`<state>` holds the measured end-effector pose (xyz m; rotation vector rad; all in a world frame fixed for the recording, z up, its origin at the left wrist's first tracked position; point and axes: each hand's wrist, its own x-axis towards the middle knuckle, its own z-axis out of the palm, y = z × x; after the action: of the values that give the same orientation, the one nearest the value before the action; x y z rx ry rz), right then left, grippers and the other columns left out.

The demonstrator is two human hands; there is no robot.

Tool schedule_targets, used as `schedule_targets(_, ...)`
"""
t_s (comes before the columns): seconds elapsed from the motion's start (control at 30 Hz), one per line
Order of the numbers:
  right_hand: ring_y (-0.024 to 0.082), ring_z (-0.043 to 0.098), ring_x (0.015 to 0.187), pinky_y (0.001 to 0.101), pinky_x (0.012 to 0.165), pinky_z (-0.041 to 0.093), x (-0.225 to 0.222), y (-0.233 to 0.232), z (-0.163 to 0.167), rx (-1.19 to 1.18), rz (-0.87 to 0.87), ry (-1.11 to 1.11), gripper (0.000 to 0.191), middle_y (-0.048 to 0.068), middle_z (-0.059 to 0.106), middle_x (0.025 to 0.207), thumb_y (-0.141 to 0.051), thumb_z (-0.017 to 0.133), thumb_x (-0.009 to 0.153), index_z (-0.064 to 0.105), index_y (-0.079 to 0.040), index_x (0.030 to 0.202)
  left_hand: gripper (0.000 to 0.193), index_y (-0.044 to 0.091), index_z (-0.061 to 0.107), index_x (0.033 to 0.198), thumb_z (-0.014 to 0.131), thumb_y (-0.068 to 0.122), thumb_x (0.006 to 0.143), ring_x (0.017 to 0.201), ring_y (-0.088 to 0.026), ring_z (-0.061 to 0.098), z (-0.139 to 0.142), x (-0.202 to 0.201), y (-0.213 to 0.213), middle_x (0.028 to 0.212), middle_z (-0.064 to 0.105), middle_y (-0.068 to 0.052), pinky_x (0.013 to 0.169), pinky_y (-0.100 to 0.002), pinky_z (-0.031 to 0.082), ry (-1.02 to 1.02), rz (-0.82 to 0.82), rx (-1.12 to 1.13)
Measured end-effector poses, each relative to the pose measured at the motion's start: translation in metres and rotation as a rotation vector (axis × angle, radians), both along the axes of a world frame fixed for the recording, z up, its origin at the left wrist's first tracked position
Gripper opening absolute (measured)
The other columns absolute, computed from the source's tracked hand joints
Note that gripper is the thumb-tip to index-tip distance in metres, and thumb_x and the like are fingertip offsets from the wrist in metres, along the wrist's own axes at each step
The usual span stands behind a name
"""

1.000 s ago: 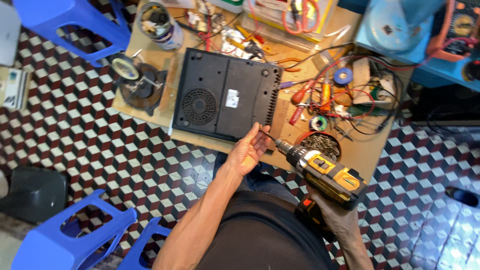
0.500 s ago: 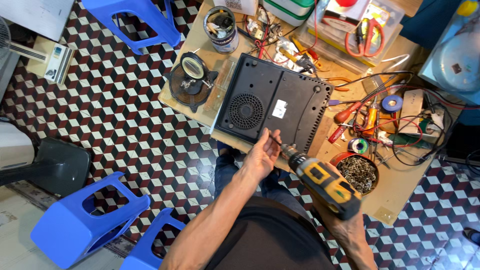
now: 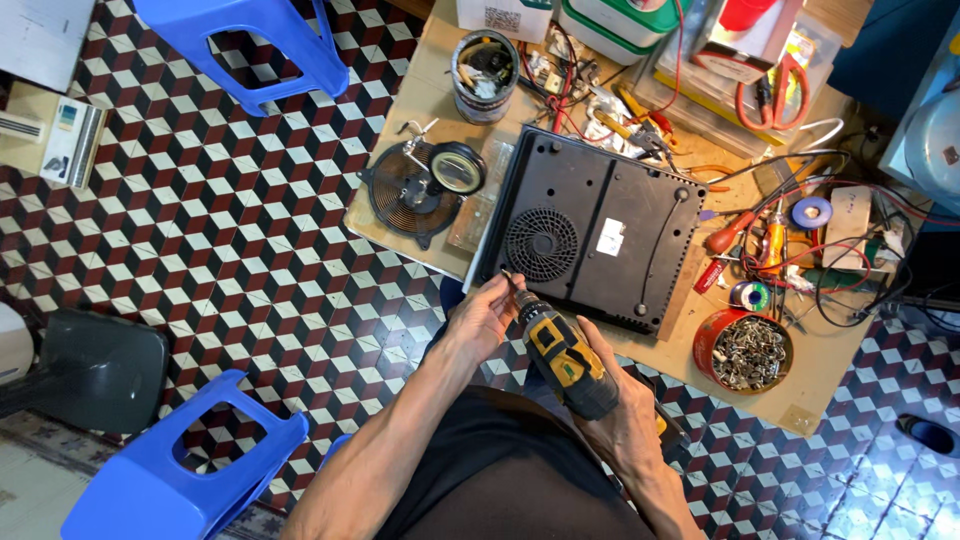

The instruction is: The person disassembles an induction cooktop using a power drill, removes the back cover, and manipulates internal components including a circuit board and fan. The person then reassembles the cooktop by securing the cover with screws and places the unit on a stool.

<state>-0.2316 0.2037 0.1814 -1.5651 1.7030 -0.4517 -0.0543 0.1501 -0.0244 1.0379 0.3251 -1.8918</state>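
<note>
While the black cooker lies base-up on the bench, the right hand grips a yellow drill just below its near edge, and the left hand pinches the bit, likely steadying it; any screw there is too small to make out.

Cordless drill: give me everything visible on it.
The cordless drill has a yellow and black body that looks like plastic, with a dark chuck and a thin bit at the front. It lies tilted, bit pointing up-left toward the near edge of the black flat appliance lying underside up on the wooden table. The right hand grips its handle from below; the left hand has its fingertips at the bit. The battery end is hidden behind the hand.
</note>
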Motion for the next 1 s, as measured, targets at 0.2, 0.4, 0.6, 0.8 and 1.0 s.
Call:
schedule_targets(0.2,0.024,0.079,0.082,0.0352,0.075,0.062,0.033,-0.018,-0.004,0.108,-0.018,0.151,0.084,0.014,0.079,0.097,-0.017,0.082,0.076,0.044,-0.019,0.151,0.049,0.000,0.049,0.142,0.066,0.005,0.096,0.102,-0.016,0.068,-0.011,0.012,-0.017,0.112,0.073,-0.010,0.092,-0.030,0.057,-0.014,-0.143,0.049)
schedule_targets(0.4,0.028,0.078,0.075,0.0376,0.075,0.064,0.042,-0.033,0.000,0.308,-0.052,0.217,0.086,0.015,0.078,0.088,-0.023,0.080,0.080,0.040,-0.022,0.156,0.055,-0.011,0.046,0.147,0.065,0.008,0.099,0.098,-0.017,0.069,-0.017,0.021,-0.020,0.111,0.072,-0.011,0.084,-0.030,0.057,0.082,-0.222,-0.091)
schedule_targets(0.6,0.030,0.077,0.080,0.0406,0.072,0.061,0.045,-0.052,-0.003,0.076,0.075,0.199,0.079,0.017,0.078,0.096,-0.022,0.080,0.076,0.045,-0.014,0.146,0.055,-0.003,0.045,0.147,0.064,0.007,0.097,0.096,-0.017,0.070,-0.006,0.027,-0.030,0.112,0.072,-0.011,0.086,-0.029,0.061,0.007,-0.257,0.016)
schedule_targets(0.8,0.032,0.076,0.082,0.0444,0.076,0.060,0.055,-0.078,0.001,0.259,0.035,0.286,0.042,0.019,0.076,0.088,-0.021,0.067,0.084,0.060,-0.008,0.123,0.055,0.001,0.046,0.147,0.063,0.007,0.094,0.094,-0.020,0.071,-0.010,0.047,-0.026,0.114,0.073,-0.013,0.083,-0.032,0.060,-0.391,-0.425,-0.030)
schedule_targets(1.0,0.034,0.076,0.083,0.0469,0.079,0.058,0.070,-0.097,0.013,0.354,0.025,0.319,0.029,0.019,0.075,0.086,-0.023,0.064,0.086,0.063,-0.007,0.110,0.058,0.004,0.056,0.142,0.069,0.015,0.087,0.108,-0.027,0.068,-0.021,0.056,-0.027,0.120,0.072,-0.019,0.093,-0.038,0.054,-1.131,-0.829,-0.333)
